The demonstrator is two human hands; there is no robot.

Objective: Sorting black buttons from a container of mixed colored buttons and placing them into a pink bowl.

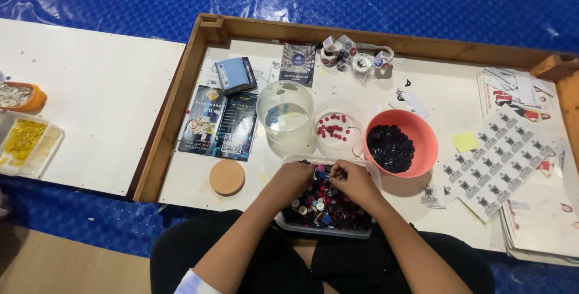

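Right now both hands sit in the clear tub of mixed buttons at the near edge of the tray, which is pressed up against the person's lap. The left hand rests knuckles-up on the heap with its fingers curled down among the buttons; whether they grip anything cannot be told. The right hand has thumb and forefinger pressed together as if pinching one small piece, too small to make out.

Beyond the tub stand three containers close together: a clear jar, a clear bowl with a few red buttons, and an orange bowl full of dark ones.

The likeliest slip seems to be a button dropped short. The red bowl and orange bowl nearly touch, so a careless toss could land a piece in the wrong one. The tub overhangs the tray's edge towards the lap, and a push from either wrist could tip it and spill buttons onto the blue mat. A sleeve or forearm reaching forward might also knock the jar, which looks light.
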